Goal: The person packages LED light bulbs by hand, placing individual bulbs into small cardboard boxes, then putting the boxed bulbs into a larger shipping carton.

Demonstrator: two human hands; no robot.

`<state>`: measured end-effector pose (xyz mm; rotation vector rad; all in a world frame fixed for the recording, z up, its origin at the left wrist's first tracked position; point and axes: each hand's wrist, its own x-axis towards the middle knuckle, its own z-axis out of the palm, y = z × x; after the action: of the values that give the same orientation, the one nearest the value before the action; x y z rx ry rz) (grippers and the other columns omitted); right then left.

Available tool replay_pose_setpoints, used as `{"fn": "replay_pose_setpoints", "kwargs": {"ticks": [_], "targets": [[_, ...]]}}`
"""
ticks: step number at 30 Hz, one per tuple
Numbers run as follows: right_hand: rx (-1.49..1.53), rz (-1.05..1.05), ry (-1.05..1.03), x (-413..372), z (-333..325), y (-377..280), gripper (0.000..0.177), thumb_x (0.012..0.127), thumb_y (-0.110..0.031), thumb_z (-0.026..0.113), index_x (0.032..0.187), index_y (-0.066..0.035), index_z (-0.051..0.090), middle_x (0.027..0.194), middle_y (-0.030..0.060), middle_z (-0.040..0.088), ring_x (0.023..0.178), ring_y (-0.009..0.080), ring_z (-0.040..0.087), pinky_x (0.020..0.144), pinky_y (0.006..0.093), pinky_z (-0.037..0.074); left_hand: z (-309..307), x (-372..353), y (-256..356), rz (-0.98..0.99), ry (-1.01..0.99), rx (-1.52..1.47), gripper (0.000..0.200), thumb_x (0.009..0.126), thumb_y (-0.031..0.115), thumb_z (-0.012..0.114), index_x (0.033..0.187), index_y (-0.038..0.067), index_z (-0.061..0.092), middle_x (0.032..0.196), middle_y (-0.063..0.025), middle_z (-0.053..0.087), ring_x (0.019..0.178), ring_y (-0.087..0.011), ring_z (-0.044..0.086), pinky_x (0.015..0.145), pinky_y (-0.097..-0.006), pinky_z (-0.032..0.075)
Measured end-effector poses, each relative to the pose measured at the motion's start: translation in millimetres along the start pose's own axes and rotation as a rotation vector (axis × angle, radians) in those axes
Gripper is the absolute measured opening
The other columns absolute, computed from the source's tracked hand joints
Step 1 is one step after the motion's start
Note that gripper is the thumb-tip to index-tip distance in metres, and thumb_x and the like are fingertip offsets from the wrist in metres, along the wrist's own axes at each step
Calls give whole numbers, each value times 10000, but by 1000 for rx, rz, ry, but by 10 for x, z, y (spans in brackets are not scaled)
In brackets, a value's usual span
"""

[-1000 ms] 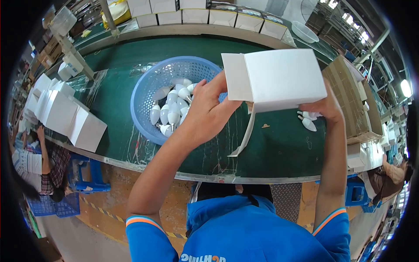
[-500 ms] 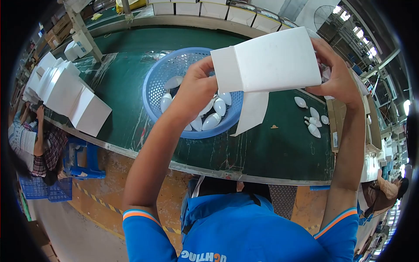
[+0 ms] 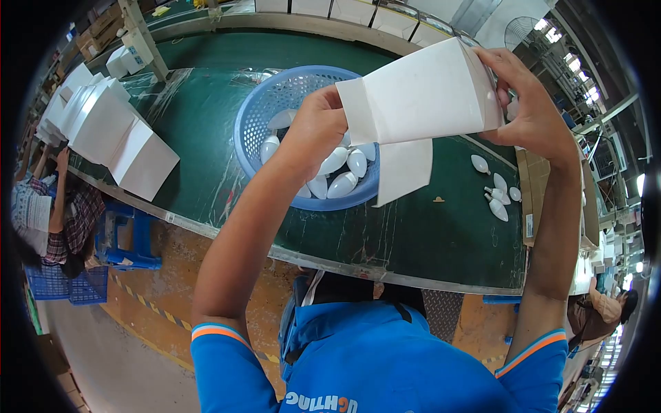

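A white carton (image 3: 427, 93) with open flaps is held up between both hands above the green work surface. My left hand (image 3: 318, 131) pinches its left flap, fingers closed. At the carton's right end is my right hand (image 3: 522, 100), its fingers curled round the edge; whether it also holds a bulb there is hard to make out. Behind my left forearm, a blue basket (image 3: 249, 148) holds several white bulbs (image 3: 342, 184). Several loose bulbs (image 3: 498, 206) lie on the green surface (image 3: 330, 241) below my right hand.
Flattened white cartons (image 3: 113, 138) are stacked at the left. A brown cardboard box (image 3: 533, 186) stands at the right edge, beside my right forearm. One person (image 3: 51, 220) sits at the far left near a blue stool (image 3: 131, 237), another (image 3: 602, 313) at the far right.
The carton has tilted slightly, and its right end now shows more of the side near my right hand. The view has shifted a little, and both hands still hold the carton.
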<state>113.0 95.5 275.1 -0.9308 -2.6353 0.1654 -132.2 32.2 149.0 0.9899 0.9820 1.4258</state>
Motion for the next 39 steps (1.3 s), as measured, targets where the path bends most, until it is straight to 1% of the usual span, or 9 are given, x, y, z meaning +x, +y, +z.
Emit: {"fn": "replay_pose_setpoints", "kwargs": {"ticks": [5,8,9,11,16,22,26,32,39], "targets": [[232,83,-8,-210,238,312,867,488,-114,767,1303,-28,485,1091,17,518,845,141,479,763,256,422,63,-132,203,42,-75,63,260,863,116,578,1076,-32,598,978,-88,651,867,-121,629,781,-252,496],[529,380,-2,-591,450,548,788,525,-139,783,1245,15,502,1071,74,592,1020,175,537,909,314,421,166,-187,383,145,-289,58,289,903,150,547,1108,-46,600,1015,-95,650,887,-119,621,802,-253,486],[1026,532,172,-836,713,659,765,526,-138,787,1224,9,512,1071,82,589,1010,205,547,903,338,433,251,-213,409,220,-354,7,332,929,166,522,1168,-58,577,1053,-100,647,937,-129,608,837,-257,471],[1295,520,172,-1350,1334,1489,888,455,-98,821,1272,-11,485,1147,103,587,1083,243,538,937,377,429,393,-343,525,264,-396,102,330,933,113,499,1206,-64,551,1068,-109,643,978,-144,590,864,-263,449],[1262,507,282,-3369,1355,627,897,469,-131,828,1285,-17,474,1176,105,571,1105,244,527,951,380,420,586,-561,503,567,-420,328,260,895,-4,481,1129,-50,584,1053,-112,614,951,-135,562,850,-257,418],[1245,462,363,-3344,1399,522,911,490,-181,838,1303,-26,458,1218,108,549,1139,245,509,972,386,407,588,-593,25,685,-219,440,151,790,-20,602,938,7,588,887,-111,597,814,-218,575,754,-291,444],[1225,444,399,-3073,1386,543,921,505,-214,845,1316,-32,448,1246,110,534,1162,246,497,986,389,398,706,-633,-94,548,-204,345,170,754,-30,643,911,17,596,888,-105,587,838,-226,570,758,-303,439],[1232,370,395,-2453,1449,640,939,526,-263,856,1334,-41,432,1288,114,511,1195,248,479,1007,395,385,820,-594,3,987,-389,719,226,721,-50,630,928,41,649,922,-79,649,842,-264,561,747,-328,445],[1252,275,386,-2137,1624,466,963,551,-321,868,1356,-51,413,1337,117,485,1235,250,458,1031,401,370,927,-766,-29,737,-247,1065,300,790,203,642,1043,42,629,1027,-98,632,1035,-305,492,902,-422,267]]}}
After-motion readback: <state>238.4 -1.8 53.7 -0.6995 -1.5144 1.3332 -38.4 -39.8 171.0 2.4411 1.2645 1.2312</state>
